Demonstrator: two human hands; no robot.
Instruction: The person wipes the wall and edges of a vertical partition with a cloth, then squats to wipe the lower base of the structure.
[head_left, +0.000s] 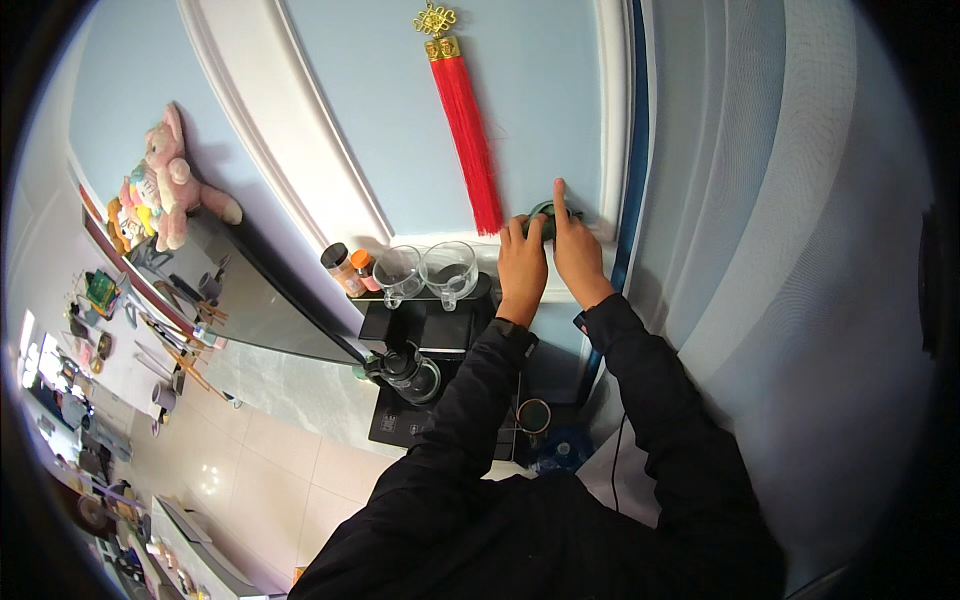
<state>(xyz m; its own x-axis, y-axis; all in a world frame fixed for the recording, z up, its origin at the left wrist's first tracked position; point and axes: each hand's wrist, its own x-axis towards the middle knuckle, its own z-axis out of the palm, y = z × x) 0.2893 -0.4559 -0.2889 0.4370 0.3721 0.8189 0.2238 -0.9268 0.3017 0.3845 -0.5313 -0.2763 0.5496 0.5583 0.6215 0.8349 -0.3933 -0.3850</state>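
Both my hands reach out to a small dark green object (538, 225), perhaps cloth, at the wall ledge near the panel's lower right corner. My left hand (523, 259) touches its left side with bent fingers. My right hand (576, 255) lies at its right side, the index finger pointing up along the wall. My fingers hide much of the object, and how firmly either hand holds it does not show. Just left of my hands hangs a red tassel (469, 142) with a gold knot ornament. Two glass cups (450, 262) stand farther left.
Beside the cups stand a dark-lidded jar (343, 271) and an orange-capped bottle (364, 264). Below are a black coffee maker (405, 330) and its glass carafe (416, 381). Sheer curtains (742, 225) hang at right. Plush toys (176, 180) sit above a dark screen (262, 292) at left.
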